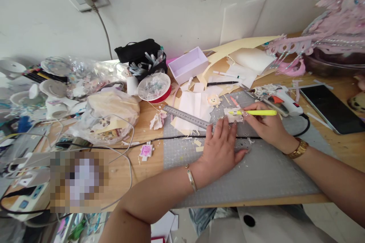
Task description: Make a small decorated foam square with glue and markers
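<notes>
My left hand lies flat and open on the grey cutting mat, its fingertips pressing a small white foam piece. My right hand is closed round a yellow craft knife or pen, whose tip rests on that foam piece. A metal ruler lies just left of my fingers. A black cable runs across the mat under my left hand. A small cutout with a smiling face sits behind the foam piece.
A white glue gun and a dark tablet lie at the right. A pale purple box, a red-rimmed tape spool, a black pouch of pens and plastic bags crowd the back left. Pink decorations stand at the far right.
</notes>
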